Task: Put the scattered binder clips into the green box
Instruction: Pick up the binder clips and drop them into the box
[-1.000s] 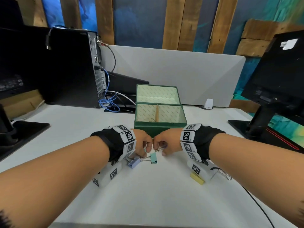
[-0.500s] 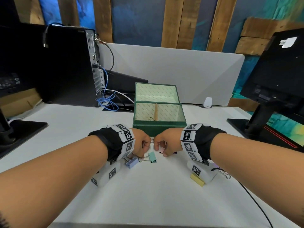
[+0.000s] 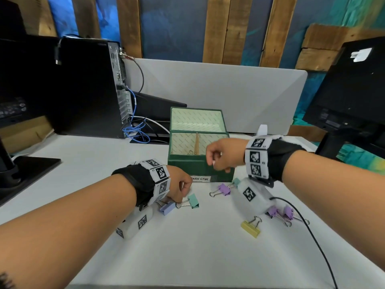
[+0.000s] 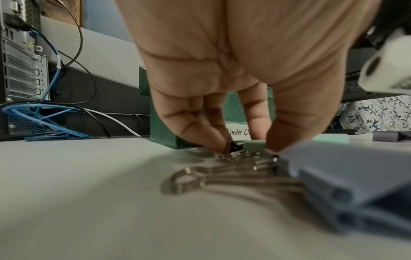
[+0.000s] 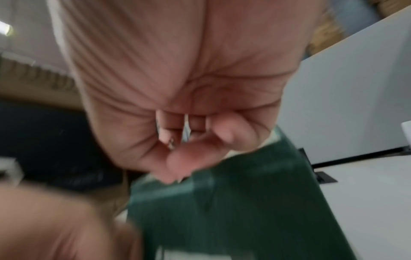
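Green box [image 3: 200,167]: one, open, at the middle of the white desk [image 3: 187,247], lid [image 3: 196,119] raised behind it. Pale patterned lining inside; a wooden divider [image 3: 196,143] runs front to back. A small metal item lies beside the divider, too small to identify. White label [image 3: 201,178] on the front wall, handwritten; the readable part says "nder Clips".

Binder clips on the desk, seven counted:
- Teal clip [image 3: 193,200], one, long axis running left to right, wire handles pointing left toward the left hand.
- Blue-grey clip [image 3: 166,207], one, under the left wrist, handles pointing toward that hand's fingers.
- Purple clip [image 3: 224,189], one, in front of the box, handles pointing left.
- Second teal clip [image 3: 236,181], one, touching the box's front right corner, partly hidden.
- Yellow clip [image 3: 250,228], one, lying diagonally, handles pointing up and right.
- Purple clips [image 3: 280,211], two, side by side, right of the yellow one, handles pointing down and right.

Left hand [image 3: 179,185]: low on the desk, fingertips [image 4: 213,139] curled down and pinching the wire handles of the teal clip.

Right hand [image 3: 224,155]: raised over the front right corner of the box, fingers curled into the palm. The right wrist view is blurred; something small and metallic shows between the fingers, but what they grip cannot be told.

Other: one black computer tower [image 3: 87,86] at left; blue cables [image 3: 135,130] beside it.
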Available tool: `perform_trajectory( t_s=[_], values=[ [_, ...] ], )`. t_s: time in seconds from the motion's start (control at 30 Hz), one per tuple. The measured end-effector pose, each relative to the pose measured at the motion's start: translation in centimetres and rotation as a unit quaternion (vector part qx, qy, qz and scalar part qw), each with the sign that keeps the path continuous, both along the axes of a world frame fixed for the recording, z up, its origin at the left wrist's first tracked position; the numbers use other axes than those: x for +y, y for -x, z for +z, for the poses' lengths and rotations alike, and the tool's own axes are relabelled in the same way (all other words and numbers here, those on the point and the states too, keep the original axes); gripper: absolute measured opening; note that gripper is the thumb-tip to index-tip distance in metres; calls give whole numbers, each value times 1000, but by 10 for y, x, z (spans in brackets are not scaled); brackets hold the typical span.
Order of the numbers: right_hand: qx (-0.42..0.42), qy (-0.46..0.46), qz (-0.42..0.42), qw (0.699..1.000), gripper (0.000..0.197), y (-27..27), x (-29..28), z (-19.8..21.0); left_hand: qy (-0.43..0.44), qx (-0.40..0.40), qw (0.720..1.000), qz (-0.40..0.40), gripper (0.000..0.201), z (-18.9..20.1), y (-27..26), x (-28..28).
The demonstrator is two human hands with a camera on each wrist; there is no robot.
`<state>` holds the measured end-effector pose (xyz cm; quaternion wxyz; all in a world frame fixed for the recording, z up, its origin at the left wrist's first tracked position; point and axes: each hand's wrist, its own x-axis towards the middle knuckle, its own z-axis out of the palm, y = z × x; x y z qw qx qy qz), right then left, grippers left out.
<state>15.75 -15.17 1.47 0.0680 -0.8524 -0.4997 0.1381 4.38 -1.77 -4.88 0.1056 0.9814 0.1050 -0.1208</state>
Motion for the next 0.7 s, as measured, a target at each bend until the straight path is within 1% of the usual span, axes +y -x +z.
perform_trajectory(
  t_s=[0.07,0.13,0.17,0.27,0.3,0.33,0.4,0.5,0.57,0.63,0.7],
  values=[
    [-12,-92,-38,995,14,-10,2,13,3,4,1000,10,18,-1,0,0],
    [-37,-170,-67,982,17,-19,4,18,2,10,1000,15,19,-1,0,-1],
    [-47,-181,-76,979,23,-23,6,18,-1,14,1000,16,19,-1,1,-2],
    [-51,-129,-81,987,45,-32,7,6,-5,19,1000,20,20,1,2,-3],
    [-43,-120,-82,988,48,-34,6,2,-5,18,1000,22,20,1,2,-4],
    [-39,-122,-82,988,48,-35,4,0,-7,19,1000,22,20,1,2,-4],
    [-45,-137,-79,986,40,-36,-4,-3,-7,20,1000,23,20,0,1,-3],
    [-83,-166,-64,981,24,-36,-22,-7,-8,11,1000,26,19,-2,0,-2],
    [-104,-177,-41,978,19,-34,-35,-9,-6,7,1000,24,19,-3,0,-2],
    [-112,-161,-12,980,17,-30,-44,-12,-4,6,1000,23,19,-2,0,-2],
    [-107,-121,18,987,15,-24,-51,-16,-10,5,1000,25,20,-2,0,-3]
  ],
)
